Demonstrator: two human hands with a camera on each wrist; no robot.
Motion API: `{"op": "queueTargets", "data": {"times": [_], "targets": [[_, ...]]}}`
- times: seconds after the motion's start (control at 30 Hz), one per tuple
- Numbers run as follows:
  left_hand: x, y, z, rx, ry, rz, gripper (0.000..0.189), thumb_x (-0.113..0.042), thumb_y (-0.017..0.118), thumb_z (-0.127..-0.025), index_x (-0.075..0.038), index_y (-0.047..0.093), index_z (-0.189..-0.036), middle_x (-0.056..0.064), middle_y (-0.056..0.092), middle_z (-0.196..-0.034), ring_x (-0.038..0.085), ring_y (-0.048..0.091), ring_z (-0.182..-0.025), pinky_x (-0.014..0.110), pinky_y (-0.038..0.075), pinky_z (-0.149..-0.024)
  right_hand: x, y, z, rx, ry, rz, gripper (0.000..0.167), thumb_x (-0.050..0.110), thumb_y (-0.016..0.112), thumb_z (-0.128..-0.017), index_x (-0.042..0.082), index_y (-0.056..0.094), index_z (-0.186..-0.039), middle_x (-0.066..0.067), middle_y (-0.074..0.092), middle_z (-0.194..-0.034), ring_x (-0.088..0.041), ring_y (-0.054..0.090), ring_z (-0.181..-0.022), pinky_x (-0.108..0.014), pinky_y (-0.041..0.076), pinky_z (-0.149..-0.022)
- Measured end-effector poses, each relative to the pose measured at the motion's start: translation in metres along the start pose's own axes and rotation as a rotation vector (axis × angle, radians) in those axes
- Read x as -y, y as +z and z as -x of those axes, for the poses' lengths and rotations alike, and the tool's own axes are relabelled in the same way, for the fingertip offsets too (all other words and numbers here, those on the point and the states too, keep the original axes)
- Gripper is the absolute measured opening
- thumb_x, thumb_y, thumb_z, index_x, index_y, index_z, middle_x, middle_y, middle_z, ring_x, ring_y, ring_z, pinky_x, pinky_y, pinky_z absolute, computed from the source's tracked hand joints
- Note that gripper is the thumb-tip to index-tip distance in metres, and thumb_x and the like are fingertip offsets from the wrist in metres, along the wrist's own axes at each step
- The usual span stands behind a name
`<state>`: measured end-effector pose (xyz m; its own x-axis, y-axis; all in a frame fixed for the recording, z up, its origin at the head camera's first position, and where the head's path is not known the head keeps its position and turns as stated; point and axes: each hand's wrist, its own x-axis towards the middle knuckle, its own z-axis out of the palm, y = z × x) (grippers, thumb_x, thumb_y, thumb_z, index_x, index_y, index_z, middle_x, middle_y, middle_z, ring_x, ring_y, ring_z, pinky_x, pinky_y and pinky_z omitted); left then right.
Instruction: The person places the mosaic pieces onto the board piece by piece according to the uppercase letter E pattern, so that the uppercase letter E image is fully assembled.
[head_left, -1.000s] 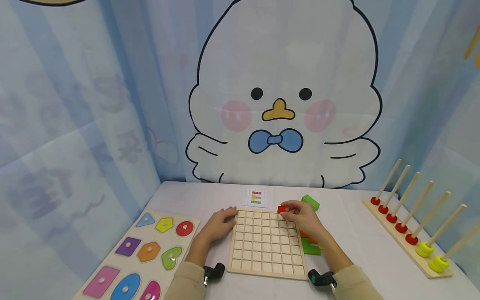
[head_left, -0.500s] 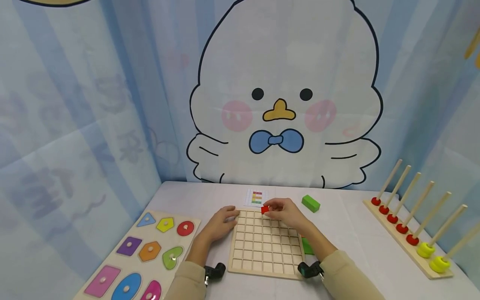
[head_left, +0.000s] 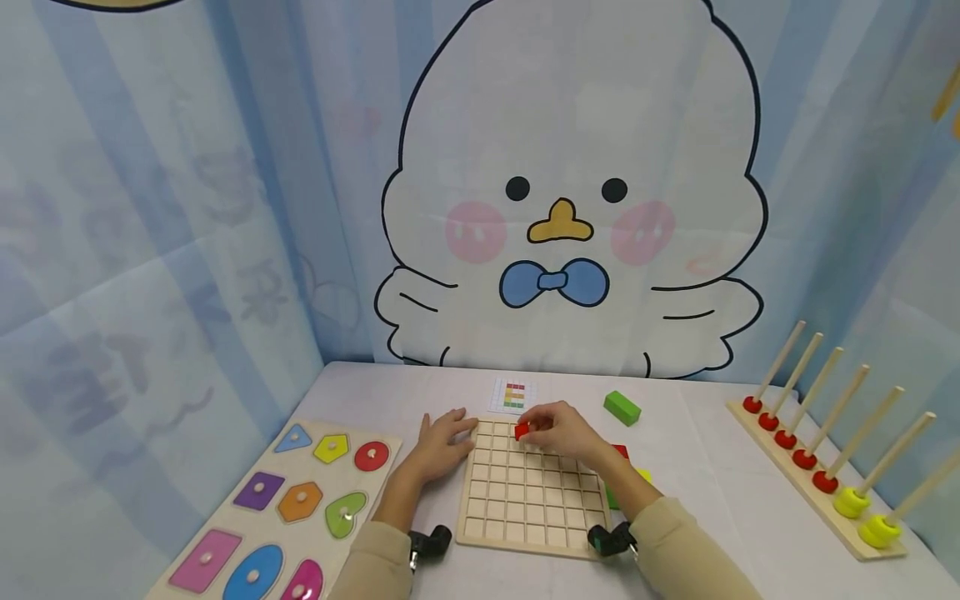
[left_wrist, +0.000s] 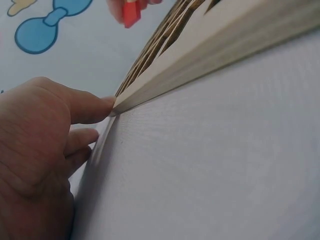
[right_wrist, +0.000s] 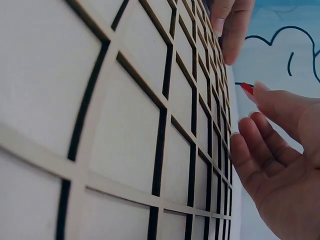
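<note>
A wooden grid board (head_left: 525,500) with square cells lies flat in the middle of the table. My right hand (head_left: 562,427) is over its far rows and pinches a small red block (head_left: 521,431) between thumb and fingers. In the right wrist view only a red corner of the block (right_wrist: 248,90) shows past the thumb, while the other fingers (right_wrist: 267,145) stay loosely bent by the grid. At the board's far left corner rests my left hand (head_left: 442,446), fingers relaxed. The left wrist view has its outstretched fingertip (left_wrist: 106,106) touching the board's edge (left_wrist: 165,82).
Behind the board lies a card with a coloured pattern (head_left: 513,395). A green block (head_left: 622,407) sits at the back right, and more coloured blocks (head_left: 611,497) are partly hidden under my right forearm. A shape puzzle (head_left: 266,531) lies left; a pegged bead stand (head_left: 864,550) stands right.
My right hand has carried the red block leftward along the board's far edge, then slightly nearer, over the far cells. The left hand has stayed at the corner.
</note>
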<state>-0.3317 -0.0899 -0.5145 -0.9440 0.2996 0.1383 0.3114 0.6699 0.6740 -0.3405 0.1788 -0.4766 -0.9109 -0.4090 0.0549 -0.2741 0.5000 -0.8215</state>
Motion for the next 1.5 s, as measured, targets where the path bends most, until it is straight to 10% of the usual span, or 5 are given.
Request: {"op": "queueTargets", "data": {"times": [0.9, 1.5], "targets": [[-0.001, -0.001, 0.000, 0.015, -0.010, -0.006, 0.045, -0.019, 0.063, -0.100, -0.009, 0.063, -0.144, 0.022, 0.043, -0.162, 0.039, 0.030, -0.157, 0.064, 0.002, -0.130, 0.004, 0.012, -0.005, 0.035, -0.007, 0.243, 0.027, 0.015, 0.083, -0.088, 0.006, 0.077, -0.113, 0.001, 0.065, -0.086, -0.016, 0.054, -0.081, -0.028, 0.047, -0.070], [0.000, -0.002, 0.000, 0.034, 0.006, -0.030, 0.046, -0.021, 0.062, -0.101, -0.009, 0.061, -0.145, 0.022, 0.041, -0.163, 0.039, 0.029, -0.157, 0.064, 0.003, -0.130, 0.012, -0.030, 0.044, -0.136, -0.107, 0.093, 0.038, 0.024, 0.075, -0.097, 0.010, 0.069, -0.131, -0.017, 0.069, -0.122, -0.017, 0.062, -0.096, -0.027, 0.056, -0.080]]}}
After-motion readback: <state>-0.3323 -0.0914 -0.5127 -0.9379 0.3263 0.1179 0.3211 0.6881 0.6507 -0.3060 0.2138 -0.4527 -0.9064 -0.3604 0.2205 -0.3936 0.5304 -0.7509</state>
